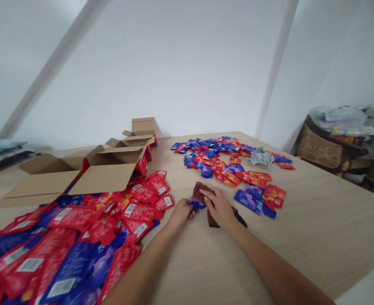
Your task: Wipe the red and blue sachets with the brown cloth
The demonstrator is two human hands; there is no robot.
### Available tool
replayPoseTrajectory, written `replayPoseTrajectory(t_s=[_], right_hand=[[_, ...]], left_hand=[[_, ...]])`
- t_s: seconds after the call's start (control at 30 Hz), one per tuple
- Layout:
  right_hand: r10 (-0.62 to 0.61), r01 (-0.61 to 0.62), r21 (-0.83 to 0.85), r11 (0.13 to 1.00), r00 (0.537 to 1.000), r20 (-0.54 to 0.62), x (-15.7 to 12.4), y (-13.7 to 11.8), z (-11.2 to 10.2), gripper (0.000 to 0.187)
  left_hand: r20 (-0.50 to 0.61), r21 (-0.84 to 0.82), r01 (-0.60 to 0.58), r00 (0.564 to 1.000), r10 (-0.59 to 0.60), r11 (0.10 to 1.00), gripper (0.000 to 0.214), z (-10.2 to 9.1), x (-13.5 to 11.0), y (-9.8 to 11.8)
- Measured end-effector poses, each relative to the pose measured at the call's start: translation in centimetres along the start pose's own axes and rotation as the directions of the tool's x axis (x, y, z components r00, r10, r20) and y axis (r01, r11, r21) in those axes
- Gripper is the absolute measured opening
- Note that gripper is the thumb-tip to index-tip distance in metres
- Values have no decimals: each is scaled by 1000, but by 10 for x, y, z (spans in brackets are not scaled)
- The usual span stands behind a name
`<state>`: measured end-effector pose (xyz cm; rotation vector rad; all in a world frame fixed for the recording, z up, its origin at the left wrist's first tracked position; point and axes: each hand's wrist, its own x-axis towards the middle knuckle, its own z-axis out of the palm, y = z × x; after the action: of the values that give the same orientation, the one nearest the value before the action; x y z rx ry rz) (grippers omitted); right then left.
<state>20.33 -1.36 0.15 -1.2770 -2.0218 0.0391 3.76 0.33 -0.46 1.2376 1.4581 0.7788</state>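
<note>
Packet [197, 204] is pinched in your left hand [182, 210], with your right hand [219, 206] close alongside, laid open on the cloth [201, 191].

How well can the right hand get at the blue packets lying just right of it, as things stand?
Probably yes. The right hand rests on a brown cloth, and the blue packets lie flat close beside it, with only bare table between.
</note>
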Motion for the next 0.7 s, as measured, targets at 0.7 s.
replayPoseTrajectory(t_s=[0.7], right_hand=[[1,83,-285,955,960,281,0,-14,7,37]], left_hand=[[164,50,67,984,-74,997,11,-24,-1,-11]])
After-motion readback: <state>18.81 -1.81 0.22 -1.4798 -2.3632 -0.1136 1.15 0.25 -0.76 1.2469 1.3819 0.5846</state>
